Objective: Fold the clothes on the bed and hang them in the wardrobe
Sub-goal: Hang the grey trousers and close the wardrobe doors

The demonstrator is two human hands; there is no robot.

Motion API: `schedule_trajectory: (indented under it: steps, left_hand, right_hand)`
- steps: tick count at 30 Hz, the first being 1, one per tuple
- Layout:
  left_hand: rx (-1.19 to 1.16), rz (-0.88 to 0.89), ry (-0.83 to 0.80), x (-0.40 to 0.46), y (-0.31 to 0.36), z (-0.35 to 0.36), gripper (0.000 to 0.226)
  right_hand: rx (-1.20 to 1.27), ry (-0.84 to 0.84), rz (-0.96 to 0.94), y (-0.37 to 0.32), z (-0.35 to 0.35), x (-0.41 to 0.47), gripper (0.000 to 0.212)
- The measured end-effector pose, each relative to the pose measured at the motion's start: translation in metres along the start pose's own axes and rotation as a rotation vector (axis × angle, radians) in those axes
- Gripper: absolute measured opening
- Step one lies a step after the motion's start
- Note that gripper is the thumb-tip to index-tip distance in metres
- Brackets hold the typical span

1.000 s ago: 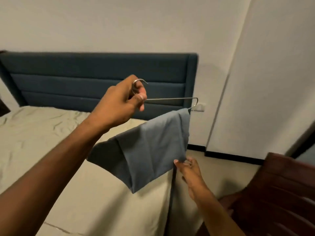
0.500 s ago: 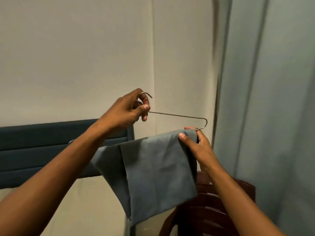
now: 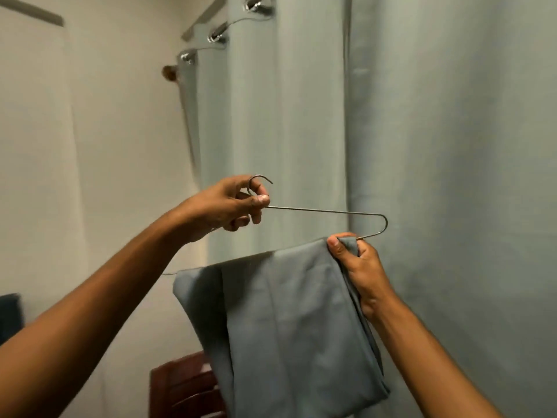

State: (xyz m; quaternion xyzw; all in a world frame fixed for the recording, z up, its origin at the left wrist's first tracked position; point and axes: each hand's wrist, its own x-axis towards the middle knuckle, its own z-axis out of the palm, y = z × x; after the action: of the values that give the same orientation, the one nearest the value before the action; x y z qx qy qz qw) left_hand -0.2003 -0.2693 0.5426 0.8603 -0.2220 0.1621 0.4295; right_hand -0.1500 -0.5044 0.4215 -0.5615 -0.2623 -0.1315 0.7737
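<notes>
A thin metal hanger (image 3: 325, 210) is held up at chest height in front of me. My left hand (image 3: 229, 206) grips it just below the hook. A folded grey-blue garment (image 3: 286, 327) hangs over the hanger's lower bar and drops to the bottom of the view. My right hand (image 3: 358, 267) pinches the garment's upper right corner against the bar, close to the hanger's bend. The bed and the wardrobe are out of sight.
A pale green curtain (image 3: 422, 146) on a rod with metal eyelets (image 3: 217, 37) fills the right and centre. A cream wall (image 3: 105, 146) lies to the left. A dark red wooden chair (image 3: 184, 387) stands low, behind the garment. A bit of blue headboard (image 3: 9, 315) shows at far left.
My view has swung right and up, from the bed to the curtain. My right hand rose from the garment's lower edge to pinch its top corner. The left hand kept its grip on the hanger.
</notes>
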Motion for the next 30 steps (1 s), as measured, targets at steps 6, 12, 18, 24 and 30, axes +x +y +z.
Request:
schedule_trajectory:
  steps: [6,12,18,24,30]
  left_hand:
    - [0.125,0.136,-0.317,0.056,0.068,0.098,0.033]
    - [-0.164,0.292,-0.454,0.091,0.180,0.261,0.033]
    - [-0.292,0.367,-0.544,0.116,0.308,0.417,0.022]
    - [-0.396,0.502,-0.641,0.124,0.444,0.547,0.022]
    - [-0.499,0.629,-0.850,0.126,0.570,0.628,0.014]
  right_hand:
    - [-0.058,0.327,-0.024,-0.094,-0.166,-0.040,0.046]
    - [-0.204,0.563,0.003,-0.202,-0.328,-0.111,0.023]
    - [-0.512,0.812,-0.044,-0.314,-0.463,-0.195,0.032]
    - [-0.576,1.015,-0.158,-0.423,-0.562,-0.284,0.035]
    - [-0.640,1.226,-0.367,-0.527,-0.623,-0.352,0.040]
